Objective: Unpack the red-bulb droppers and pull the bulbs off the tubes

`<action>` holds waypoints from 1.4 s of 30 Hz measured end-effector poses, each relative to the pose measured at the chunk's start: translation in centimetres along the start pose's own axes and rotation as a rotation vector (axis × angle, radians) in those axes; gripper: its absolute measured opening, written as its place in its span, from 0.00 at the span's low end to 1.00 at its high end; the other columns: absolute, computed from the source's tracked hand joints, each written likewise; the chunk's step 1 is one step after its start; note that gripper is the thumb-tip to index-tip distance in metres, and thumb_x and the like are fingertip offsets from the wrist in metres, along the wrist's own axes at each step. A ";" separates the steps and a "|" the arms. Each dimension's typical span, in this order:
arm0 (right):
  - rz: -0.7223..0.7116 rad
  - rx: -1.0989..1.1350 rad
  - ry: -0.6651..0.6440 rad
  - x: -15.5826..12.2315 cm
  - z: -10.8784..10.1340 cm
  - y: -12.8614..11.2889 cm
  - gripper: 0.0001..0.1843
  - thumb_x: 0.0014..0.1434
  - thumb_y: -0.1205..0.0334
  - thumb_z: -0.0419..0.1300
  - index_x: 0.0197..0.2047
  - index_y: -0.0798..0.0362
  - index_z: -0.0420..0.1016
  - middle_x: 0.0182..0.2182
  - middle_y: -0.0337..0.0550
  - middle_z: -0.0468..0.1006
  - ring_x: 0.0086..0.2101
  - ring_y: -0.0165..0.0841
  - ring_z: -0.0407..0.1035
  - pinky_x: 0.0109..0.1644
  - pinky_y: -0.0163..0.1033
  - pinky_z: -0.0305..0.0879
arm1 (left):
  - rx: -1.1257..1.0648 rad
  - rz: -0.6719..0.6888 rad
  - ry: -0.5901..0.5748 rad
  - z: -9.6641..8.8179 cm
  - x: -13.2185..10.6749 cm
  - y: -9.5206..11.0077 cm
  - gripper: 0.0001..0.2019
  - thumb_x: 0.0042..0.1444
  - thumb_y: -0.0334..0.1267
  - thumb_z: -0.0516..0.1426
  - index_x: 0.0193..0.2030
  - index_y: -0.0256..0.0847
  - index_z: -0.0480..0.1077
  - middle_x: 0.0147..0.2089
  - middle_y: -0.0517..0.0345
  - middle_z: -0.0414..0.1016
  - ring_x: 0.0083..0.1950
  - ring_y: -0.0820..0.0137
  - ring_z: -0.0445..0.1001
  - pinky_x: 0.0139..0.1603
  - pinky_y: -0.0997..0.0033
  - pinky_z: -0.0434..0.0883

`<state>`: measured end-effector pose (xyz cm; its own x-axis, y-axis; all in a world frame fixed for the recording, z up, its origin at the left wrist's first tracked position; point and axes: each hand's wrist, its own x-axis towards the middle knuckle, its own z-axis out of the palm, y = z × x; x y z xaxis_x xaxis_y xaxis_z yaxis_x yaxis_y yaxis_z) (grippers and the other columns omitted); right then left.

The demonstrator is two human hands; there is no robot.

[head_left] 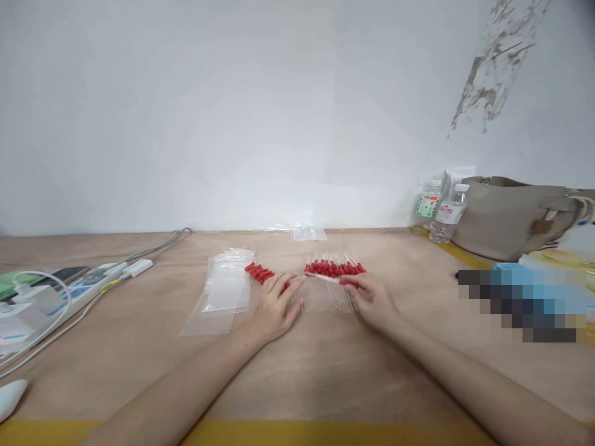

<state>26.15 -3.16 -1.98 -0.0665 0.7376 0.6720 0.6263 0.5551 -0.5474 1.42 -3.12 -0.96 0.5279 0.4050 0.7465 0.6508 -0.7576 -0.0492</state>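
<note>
My right hand (377,302) pinches a thin whitish stick (325,278) with a red end, held level with its far tip pointing left. My left hand (276,308) lies with thumb and fingers apart, its index fingertip close to that tip; whether they touch I cannot tell. Beneath and between both hands is a row of slim clear tubes (325,298). Behind them lies a row of red-ended pale sticks (332,267). More red-ended pieces (260,272) form a slanting line left of my left hand, which hides some.
Clear plastic bags (227,288) overlap on the left, and another bag (309,234) lies by the wall. Two bottles (449,214) and a grey-beige bag (502,217) stand at the right. A power strip (83,291) with cables and chargers occupies the left side.
</note>
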 end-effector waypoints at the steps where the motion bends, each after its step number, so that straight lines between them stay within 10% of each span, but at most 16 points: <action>1: -0.039 0.011 -0.021 -0.8 0.3 -0.6 0.11 0.55 0.60 0.52 0.38 0.50 0.73 0.34 0.44 0.75 0.36 0.34 0.66 0.42 0.41 0.62 | 0.020 0.028 0.007 0.1 0.1 0.3 0.20 0.54 0.35 0.52 0.55 0.40 0.59 0.52 0.48 0.64 0.54 0.62 0.59 0.54 0.57 0.58; 10: -0.101 -0.016 -0.166 -2.2 1.1 -3.0 0.09 0.56 0.60 0.52 0.36 0.48 0.73 0.29 0.40 0.75 0.33 0.32 0.65 0.40 0.40 0.57 | 0.035 0.190 -0.024 1.0 0.5 1.6 0.07 0.56 0.32 0.51 0.40 0.41 0.68 0.32 0.57 0.71 0.33 0.71 0.65 0.39 0.66 0.60; 25: -0.585 -0.502 -0.073 -2.5 1.1 -3.9 0.08 0.57 0.62 0.53 0.30 0.51 0.72 0.21 0.37 0.70 0.29 0.29 0.58 0.39 0.38 0.48 | 0.053 0.156 -0.157 0.3 0.0 2.5 0.09 0.58 0.31 0.47 0.33 0.39 0.68 0.25 0.60 0.66 0.31 0.72 0.63 0.46 0.60 0.53; 42: -0.448 -0.465 0.020 -2.0 -1.0 -1.9 0.08 0.57 0.62 0.52 0.35 0.47 0.74 0.26 0.38 0.74 0.30 0.29 0.64 0.41 0.39 0.49 | -0.118 -0.033 -0.140 -0.3 -0.6 0.5 0.13 0.60 0.32 0.43 0.30 0.38 0.65 0.25 0.57 0.64 0.30 0.71 0.63 0.34 0.69 0.61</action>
<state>25.86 -6.03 -1.76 -0.3879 0.4631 0.7969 0.8125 0.5800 0.0584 1.29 -3.89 -1.26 0.5833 0.4917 0.6466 0.6050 -0.7941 0.0580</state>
